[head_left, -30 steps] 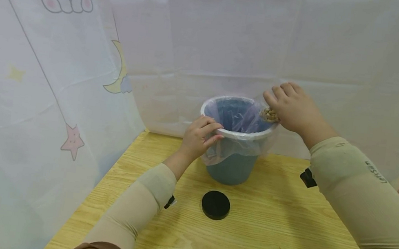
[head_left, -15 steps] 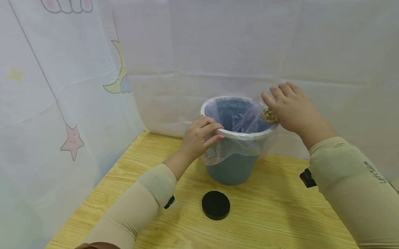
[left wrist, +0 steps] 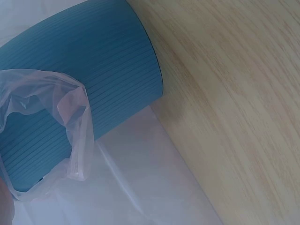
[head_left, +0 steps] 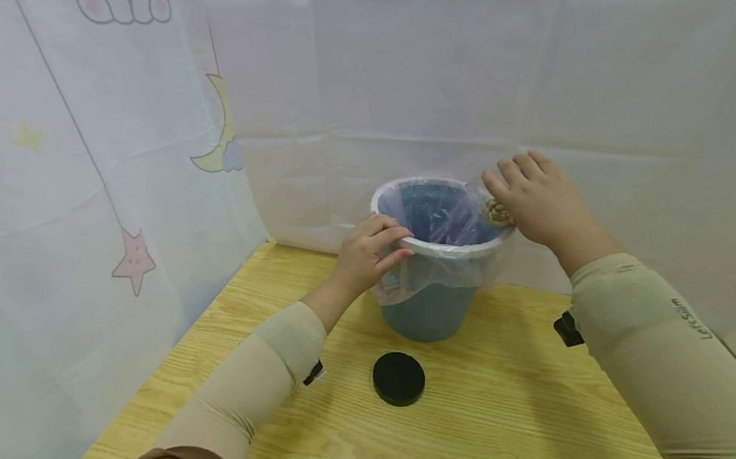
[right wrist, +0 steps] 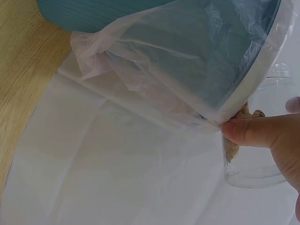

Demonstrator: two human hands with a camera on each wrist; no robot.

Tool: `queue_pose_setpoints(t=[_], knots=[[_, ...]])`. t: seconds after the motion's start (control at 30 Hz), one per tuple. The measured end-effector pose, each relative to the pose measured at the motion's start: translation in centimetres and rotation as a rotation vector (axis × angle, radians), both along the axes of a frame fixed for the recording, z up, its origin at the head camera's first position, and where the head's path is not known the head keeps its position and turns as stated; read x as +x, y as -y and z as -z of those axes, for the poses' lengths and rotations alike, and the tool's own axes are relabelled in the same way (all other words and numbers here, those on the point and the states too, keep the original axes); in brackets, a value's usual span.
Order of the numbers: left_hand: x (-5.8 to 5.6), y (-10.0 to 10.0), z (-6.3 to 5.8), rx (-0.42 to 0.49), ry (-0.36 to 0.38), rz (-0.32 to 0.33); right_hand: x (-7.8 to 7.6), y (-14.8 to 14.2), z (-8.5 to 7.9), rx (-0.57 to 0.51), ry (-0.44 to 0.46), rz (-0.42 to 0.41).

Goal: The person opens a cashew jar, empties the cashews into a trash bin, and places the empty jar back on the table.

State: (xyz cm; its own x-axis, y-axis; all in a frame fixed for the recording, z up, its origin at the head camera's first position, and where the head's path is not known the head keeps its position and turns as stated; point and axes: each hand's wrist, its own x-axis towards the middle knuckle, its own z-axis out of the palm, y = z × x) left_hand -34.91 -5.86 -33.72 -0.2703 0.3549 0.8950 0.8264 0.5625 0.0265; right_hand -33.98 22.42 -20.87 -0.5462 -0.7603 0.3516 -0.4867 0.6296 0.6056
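Tilted at the right side of the blue-grey trash bin [head_left: 428,314], a clear jar [right wrist: 257,174] is held by my right hand [head_left: 544,203]. Its thumb presses along the glass in the right wrist view. Tan, knobbly dried pieces [head_left: 496,212] lie inside the jar; their kind is unclear. A thin, clear pinkish bag [right wrist: 159,61] lines the bin and folds over its white rim [head_left: 450,251]. My left hand [head_left: 364,253] grips that rim at the near left, fingers over the edge and thumb outside. Only a bit of it shows in the left wrist view.
On the wood-grain table [head_left: 487,440], a round black lid [head_left: 398,378] lies in front of the bin. A pale hanging sheet [head_left: 413,75] stands close behind the bin, and another with printed cartoons [head_left: 135,261] runs along the left.
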Motion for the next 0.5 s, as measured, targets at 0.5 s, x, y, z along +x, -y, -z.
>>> queue_pose_setpoints(t=[0.5], knots=[[-0.06, -0.07, -0.07, -0.002, -0.012, 0.004, -0.28, -0.17, 0.18, 0.019, 0.004, 0.010]])
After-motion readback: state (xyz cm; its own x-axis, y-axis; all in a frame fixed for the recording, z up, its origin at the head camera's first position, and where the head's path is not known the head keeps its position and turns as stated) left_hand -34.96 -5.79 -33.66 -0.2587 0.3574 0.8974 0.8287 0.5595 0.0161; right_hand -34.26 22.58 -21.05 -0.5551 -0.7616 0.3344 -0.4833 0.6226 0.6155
